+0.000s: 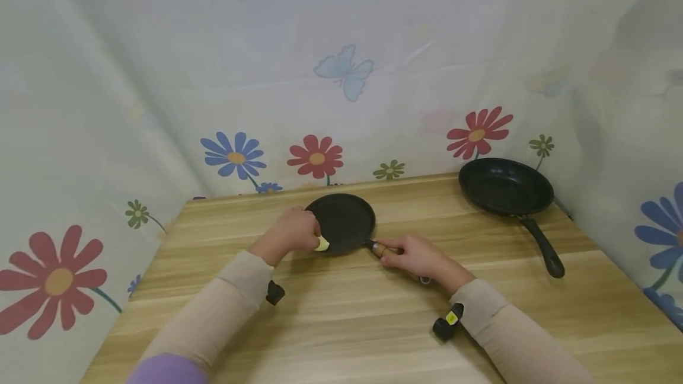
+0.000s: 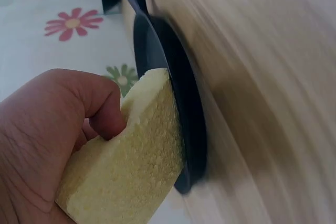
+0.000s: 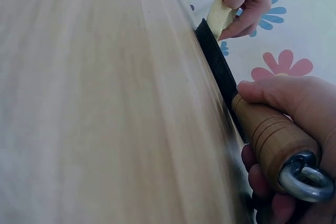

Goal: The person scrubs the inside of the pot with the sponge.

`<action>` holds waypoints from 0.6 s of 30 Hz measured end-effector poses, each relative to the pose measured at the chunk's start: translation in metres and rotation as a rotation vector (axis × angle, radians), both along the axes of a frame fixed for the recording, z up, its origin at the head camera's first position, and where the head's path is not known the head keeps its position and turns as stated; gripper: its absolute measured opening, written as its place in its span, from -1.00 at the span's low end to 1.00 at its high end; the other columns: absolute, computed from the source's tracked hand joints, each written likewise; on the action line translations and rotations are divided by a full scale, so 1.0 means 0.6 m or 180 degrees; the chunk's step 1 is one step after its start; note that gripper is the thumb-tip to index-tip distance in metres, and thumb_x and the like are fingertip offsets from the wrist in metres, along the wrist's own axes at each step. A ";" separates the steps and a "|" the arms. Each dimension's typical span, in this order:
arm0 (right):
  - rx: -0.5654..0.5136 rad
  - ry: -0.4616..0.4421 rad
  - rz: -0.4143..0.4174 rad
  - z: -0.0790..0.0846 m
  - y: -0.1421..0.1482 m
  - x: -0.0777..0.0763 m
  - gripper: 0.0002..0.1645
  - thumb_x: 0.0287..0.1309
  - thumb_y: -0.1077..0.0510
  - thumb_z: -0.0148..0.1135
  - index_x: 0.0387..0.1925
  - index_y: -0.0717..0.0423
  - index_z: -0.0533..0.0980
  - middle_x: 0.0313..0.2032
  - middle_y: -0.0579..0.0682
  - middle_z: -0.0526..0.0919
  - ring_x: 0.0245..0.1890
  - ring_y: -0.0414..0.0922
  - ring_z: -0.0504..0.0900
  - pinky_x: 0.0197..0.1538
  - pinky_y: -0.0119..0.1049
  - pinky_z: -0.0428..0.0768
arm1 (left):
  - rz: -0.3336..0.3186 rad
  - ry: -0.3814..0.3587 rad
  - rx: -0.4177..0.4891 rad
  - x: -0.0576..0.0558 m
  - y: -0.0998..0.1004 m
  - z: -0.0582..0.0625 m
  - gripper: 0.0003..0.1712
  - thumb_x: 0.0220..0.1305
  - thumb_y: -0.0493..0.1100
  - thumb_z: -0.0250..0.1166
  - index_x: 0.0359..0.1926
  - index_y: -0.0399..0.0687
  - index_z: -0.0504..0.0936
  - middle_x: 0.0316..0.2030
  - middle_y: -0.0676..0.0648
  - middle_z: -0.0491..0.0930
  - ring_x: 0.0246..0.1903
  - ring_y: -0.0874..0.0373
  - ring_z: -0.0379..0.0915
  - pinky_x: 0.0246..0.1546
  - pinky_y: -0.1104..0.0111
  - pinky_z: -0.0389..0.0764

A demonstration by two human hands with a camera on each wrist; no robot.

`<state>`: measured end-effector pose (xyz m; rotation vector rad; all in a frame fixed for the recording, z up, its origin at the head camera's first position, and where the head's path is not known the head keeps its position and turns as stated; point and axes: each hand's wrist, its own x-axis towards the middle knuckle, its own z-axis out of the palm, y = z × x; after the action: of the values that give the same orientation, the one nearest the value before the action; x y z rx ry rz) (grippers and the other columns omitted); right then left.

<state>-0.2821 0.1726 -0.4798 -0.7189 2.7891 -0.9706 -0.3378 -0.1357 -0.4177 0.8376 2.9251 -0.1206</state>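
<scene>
A flat, round black pan (image 1: 345, 222) with a low rim is over the middle of the wooden table. My right hand (image 1: 413, 255) grips its wooden handle (image 3: 277, 139), which ends in a metal ring (image 3: 306, 183). In the left wrist view a pale yellow sponge (image 2: 131, 156) is pinched in my left hand (image 2: 63, 114), thumb pressed into it. The sponge's edge meets the rim of the pan on its left side. From the head view, only a corner of the sponge shows under the left hand.
A deeper black frying pan (image 1: 504, 185) sits at the table's back right, its black handle (image 1: 543, 248) pointing toward the front. Behind the wooden table (image 1: 341, 325) hangs a white cloth (image 1: 256, 88) printed with flowers and a butterfly. Small black cameras (image 1: 447, 325) are strapped on both wrists.
</scene>
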 end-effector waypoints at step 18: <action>-0.0018 -0.0172 0.0267 0.005 0.007 -0.011 -0.35 0.25 -0.12 0.33 0.34 -0.04 0.51 0.16 0.01 0.65 -0.19 -0.19 0.57 -0.05 -0.21 0.53 | 0.0034 0.0267 -0.0173 -0.052 -0.044 0.006 -0.67 0.08 -0.13 0.25 -0.16 0.13 0.85 -0.09 -0.05 0.68 -0.03 -0.15 0.45 0.19 -0.08 0.32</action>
<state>-0.2886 0.1770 -0.4770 -0.7914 2.6879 -0.9682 -0.3687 -0.1618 -0.4142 0.8283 2.9883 -0.2389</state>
